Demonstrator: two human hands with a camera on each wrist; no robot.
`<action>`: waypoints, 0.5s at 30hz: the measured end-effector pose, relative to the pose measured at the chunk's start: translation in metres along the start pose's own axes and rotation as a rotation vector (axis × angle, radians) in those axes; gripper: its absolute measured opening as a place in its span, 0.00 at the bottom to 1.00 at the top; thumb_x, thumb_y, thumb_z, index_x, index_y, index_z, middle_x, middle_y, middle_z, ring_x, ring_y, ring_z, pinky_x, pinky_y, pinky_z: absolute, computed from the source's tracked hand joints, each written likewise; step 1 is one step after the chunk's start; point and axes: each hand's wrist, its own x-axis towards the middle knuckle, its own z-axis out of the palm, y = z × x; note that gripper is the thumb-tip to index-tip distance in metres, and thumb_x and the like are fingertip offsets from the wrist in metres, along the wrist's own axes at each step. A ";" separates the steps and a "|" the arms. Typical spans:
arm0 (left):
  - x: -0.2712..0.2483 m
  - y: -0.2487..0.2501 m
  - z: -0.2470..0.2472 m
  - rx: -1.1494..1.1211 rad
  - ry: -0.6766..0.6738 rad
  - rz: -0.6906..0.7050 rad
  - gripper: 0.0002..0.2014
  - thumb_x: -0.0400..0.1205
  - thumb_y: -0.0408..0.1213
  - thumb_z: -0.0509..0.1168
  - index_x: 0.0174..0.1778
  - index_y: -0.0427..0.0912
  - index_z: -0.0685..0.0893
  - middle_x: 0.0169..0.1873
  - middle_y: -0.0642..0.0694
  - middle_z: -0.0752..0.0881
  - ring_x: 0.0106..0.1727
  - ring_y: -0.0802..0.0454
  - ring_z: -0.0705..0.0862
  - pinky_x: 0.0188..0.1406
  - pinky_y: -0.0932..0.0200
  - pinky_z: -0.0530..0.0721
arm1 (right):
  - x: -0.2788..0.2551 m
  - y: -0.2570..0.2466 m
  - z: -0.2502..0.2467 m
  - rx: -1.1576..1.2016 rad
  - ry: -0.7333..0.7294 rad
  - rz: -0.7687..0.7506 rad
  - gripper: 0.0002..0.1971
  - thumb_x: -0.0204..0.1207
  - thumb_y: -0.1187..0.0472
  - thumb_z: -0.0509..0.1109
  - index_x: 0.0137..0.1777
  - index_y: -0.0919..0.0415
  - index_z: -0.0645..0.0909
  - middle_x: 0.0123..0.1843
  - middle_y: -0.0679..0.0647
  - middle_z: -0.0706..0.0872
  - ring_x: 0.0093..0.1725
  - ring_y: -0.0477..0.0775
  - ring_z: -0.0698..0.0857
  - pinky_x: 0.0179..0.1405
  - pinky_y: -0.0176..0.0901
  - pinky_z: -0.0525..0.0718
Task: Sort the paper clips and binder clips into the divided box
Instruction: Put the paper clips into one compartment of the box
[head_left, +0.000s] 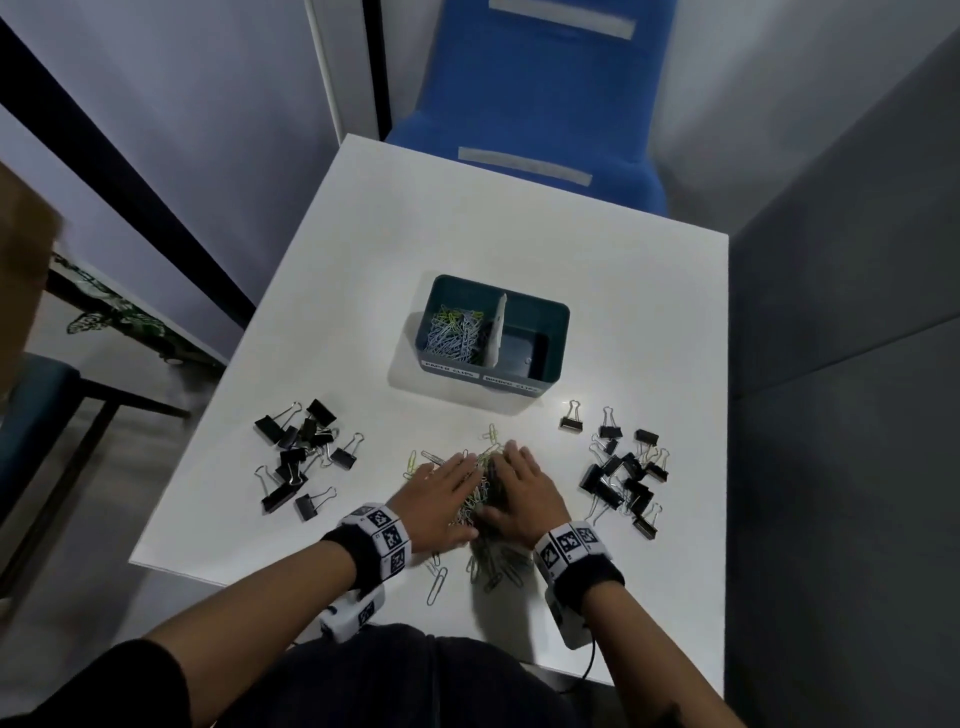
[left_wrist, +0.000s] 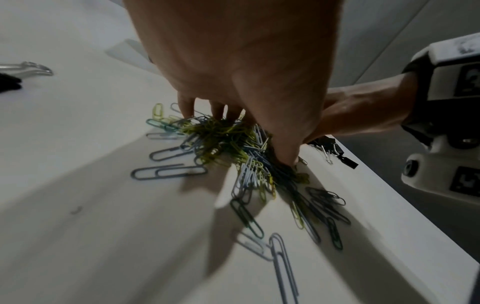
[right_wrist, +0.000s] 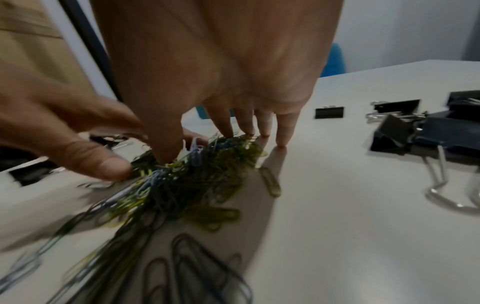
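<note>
A mixed pile of coloured paper clips (head_left: 482, 467) lies on the white table near me. My left hand (head_left: 447, 488) and right hand (head_left: 522, 483) press against it from either side with straight fingers, and nothing is gripped. The left wrist view has the left hand (left_wrist: 233, 72) with its fingertips on the pile (left_wrist: 223, 142). The right wrist view shows the right hand (right_wrist: 221, 72) touching the same pile (right_wrist: 197, 176). The teal divided box (head_left: 467, 283) stands beyond, with paper clips (head_left: 454, 332) in its left compartment. Black binder clips lie in a left group (head_left: 301, 452) and a right group (head_left: 623, 475).
Loose paper clips (head_left: 488, 566) are scattered toward the table's near edge. A single binder clip (head_left: 571, 418) sits apart, close to the box's front right corner. A blue chair (head_left: 535, 104) stands behind the table (head_left: 519, 234). Grey partitions close in on the right.
</note>
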 end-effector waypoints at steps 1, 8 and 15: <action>-0.004 -0.001 0.002 -0.005 0.009 0.023 0.42 0.82 0.61 0.55 0.85 0.42 0.45 0.84 0.43 0.42 0.85 0.47 0.43 0.82 0.41 0.52 | -0.003 -0.003 0.004 -0.001 -0.017 -0.035 0.45 0.76 0.39 0.67 0.85 0.54 0.47 0.87 0.55 0.44 0.85 0.59 0.45 0.82 0.60 0.59; -0.044 -0.016 0.021 -0.031 0.329 0.047 0.25 0.79 0.56 0.64 0.66 0.44 0.74 0.62 0.45 0.78 0.59 0.47 0.78 0.52 0.54 0.80 | -0.046 0.007 0.020 0.127 0.242 -0.020 0.34 0.65 0.51 0.80 0.71 0.53 0.72 0.67 0.57 0.77 0.61 0.59 0.78 0.52 0.52 0.84; -0.054 0.001 0.030 0.085 -0.113 0.189 0.19 0.81 0.56 0.61 0.43 0.41 0.81 0.40 0.42 0.87 0.40 0.40 0.84 0.35 0.53 0.73 | -0.080 0.030 0.041 0.056 -0.012 0.187 0.17 0.69 0.44 0.75 0.34 0.52 0.72 0.32 0.43 0.76 0.36 0.50 0.78 0.25 0.35 0.65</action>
